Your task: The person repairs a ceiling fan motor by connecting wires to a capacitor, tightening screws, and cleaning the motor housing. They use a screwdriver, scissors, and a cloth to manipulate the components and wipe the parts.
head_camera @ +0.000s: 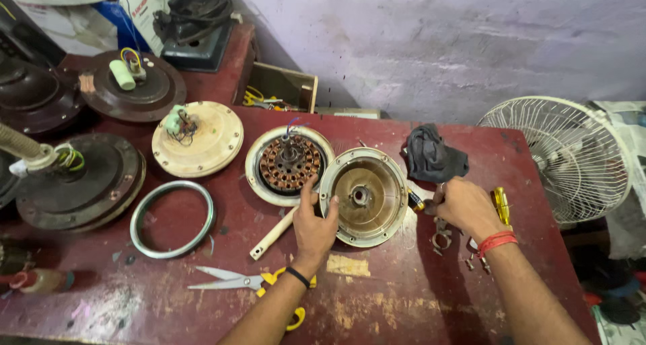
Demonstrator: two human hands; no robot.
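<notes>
- The left hand (315,225) gripped the rim of a round cream fan motor cover (364,196), thumb and fingers pinching its left edge.
- The cover lay open side up on the worn red table (417,298), just beside the copper-wound stator (290,164) sitting in its own cream shell.
- The right hand (465,207) rested at the cover's right, fingers curled around a small dark tool; I could not tell exactly what it was.
- A yellow-handled screwdriver (500,205) lay just beyond that hand, with a dark cloth (433,155) above.
- A cream rod (272,234), yellow-handled scissors (250,282) and a metal ring (172,218) lay left of the left hand.
</notes>
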